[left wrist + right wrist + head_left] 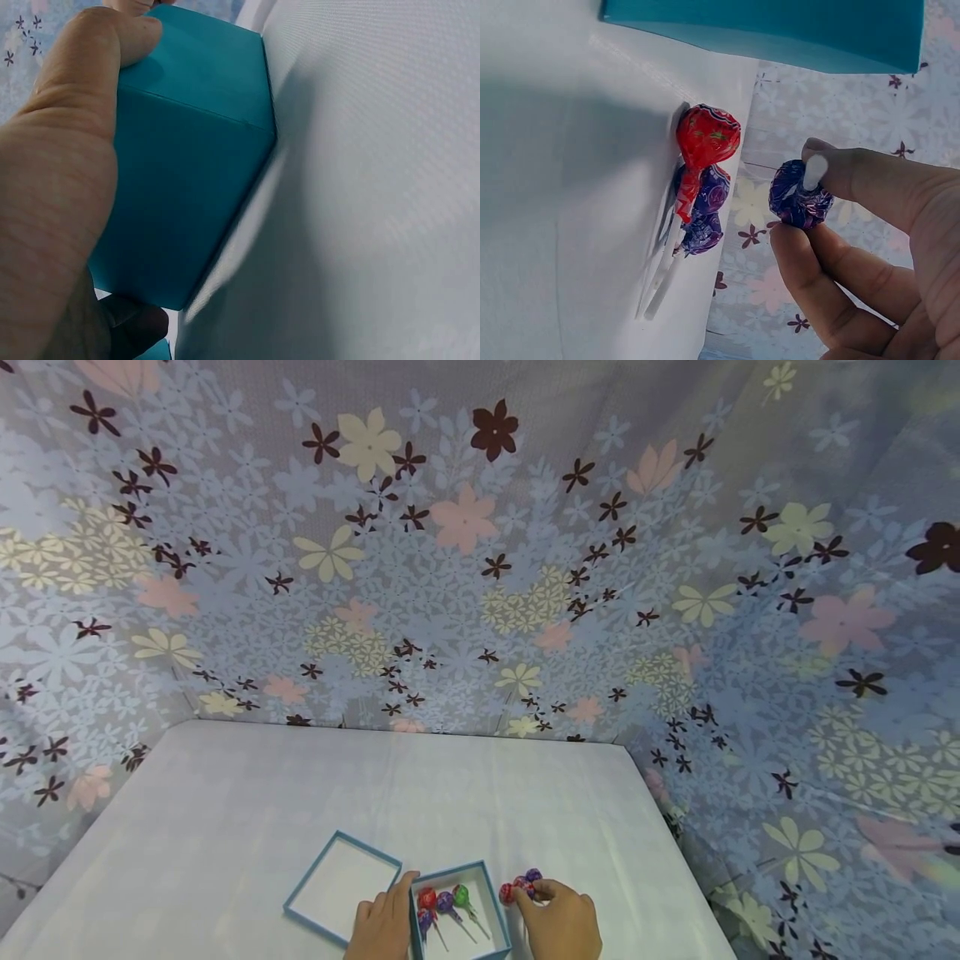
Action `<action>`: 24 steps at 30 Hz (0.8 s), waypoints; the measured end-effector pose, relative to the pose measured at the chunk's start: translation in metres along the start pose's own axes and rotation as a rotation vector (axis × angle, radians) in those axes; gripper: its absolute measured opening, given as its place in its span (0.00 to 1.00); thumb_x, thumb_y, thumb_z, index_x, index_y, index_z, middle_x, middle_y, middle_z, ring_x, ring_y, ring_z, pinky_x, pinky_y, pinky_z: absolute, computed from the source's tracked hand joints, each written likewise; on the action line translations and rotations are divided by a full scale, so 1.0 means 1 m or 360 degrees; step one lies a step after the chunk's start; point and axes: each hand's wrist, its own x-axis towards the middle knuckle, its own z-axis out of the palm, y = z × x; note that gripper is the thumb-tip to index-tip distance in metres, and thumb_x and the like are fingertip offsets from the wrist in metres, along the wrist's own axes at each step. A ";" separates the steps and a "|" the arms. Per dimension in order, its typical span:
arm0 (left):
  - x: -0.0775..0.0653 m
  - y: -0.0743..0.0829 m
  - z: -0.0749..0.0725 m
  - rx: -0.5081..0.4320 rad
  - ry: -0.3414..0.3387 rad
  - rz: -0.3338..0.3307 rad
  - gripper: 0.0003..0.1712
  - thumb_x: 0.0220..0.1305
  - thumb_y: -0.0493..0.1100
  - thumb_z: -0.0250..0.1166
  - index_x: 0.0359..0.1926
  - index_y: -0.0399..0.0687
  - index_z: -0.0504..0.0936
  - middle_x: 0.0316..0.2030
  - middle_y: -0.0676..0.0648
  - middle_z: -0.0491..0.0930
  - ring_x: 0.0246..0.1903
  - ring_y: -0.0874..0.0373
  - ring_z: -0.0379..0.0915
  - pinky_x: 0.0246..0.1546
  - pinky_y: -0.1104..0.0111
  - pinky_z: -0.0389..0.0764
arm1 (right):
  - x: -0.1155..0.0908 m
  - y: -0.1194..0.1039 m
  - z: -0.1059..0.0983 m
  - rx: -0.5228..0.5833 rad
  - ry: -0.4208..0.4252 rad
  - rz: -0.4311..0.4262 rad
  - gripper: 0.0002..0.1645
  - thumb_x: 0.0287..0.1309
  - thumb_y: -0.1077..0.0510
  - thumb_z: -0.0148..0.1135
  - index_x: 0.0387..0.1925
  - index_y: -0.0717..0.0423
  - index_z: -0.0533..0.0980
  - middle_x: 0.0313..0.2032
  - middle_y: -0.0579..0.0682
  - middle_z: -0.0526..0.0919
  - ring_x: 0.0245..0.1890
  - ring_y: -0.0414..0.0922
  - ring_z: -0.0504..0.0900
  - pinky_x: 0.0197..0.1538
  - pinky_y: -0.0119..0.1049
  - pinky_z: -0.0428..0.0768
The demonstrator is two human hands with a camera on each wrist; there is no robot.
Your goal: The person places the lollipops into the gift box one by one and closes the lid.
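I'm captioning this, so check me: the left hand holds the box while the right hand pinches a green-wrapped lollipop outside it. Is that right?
Not quite: the lollipop in the right hand has a purple wrapper, not green, as the right wrist view shows. It is outside the box, which the left hand does hold.

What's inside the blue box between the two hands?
Red, purple and green lollipops lie in the box. They cover bits of its white bottom; what's under them can't be seen.
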 end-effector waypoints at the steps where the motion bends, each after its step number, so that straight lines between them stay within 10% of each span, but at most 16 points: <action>1: -0.001 0.000 0.001 0.0011 0.0035 0.0009 0.35 0.58 0.50 0.65 0.63 0.42 0.66 0.40 0.53 0.76 0.29 0.63 0.59 0.32 0.69 0.56 | 0.000 0.000 0.000 0.0003 -0.0001 -0.0004 0.20 0.43 0.41 0.78 0.32 0.51 0.88 0.27 0.45 0.87 0.37 0.52 0.79 0.37 0.54 0.80; 11: 0.002 0.002 -0.009 -0.0110 -0.0148 -0.0048 0.41 0.52 0.45 0.72 0.65 0.41 0.65 0.42 0.51 0.76 0.30 0.60 0.62 0.33 0.66 0.58 | -0.002 -0.001 -0.008 0.0053 0.0033 -0.0062 0.21 0.44 0.38 0.77 0.33 0.48 0.88 0.27 0.43 0.85 0.33 0.47 0.76 0.29 0.47 0.77; 19: 0.000 0.001 -0.002 0.0025 0.0095 0.0006 0.32 0.57 0.41 0.65 0.63 0.43 0.66 0.36 0.54 0.74 0.27 0.63 0.59 0.31 0.69 0.55 | -0.008 -0.010 -0.015 0.0092 0.0086 -0.0055 0.19 0.42 0.39 0.78 0.33 0.45 0.89 0.24 0.38 0.83 0.31 0.44 0.74 0.26 0.41 0.72; 24: 0.000 0.002 -0.003 -0.0015 -0.0021 -0.0033 0.31 0.62 0.48 0.63 0.63 0.43 0.66 0.39 0.54 0.76 0.27 0.63 0.57 0.31 0.69 0.54 | -0.012 -0.016 -0.019 0.0114 0.0121 -0.0060 0.19 0.42 0.41 0.79 0.34 0.46 0.89 0.23 0.37 0.84 0.31 0.44 0.74 0.27 0.40 0.72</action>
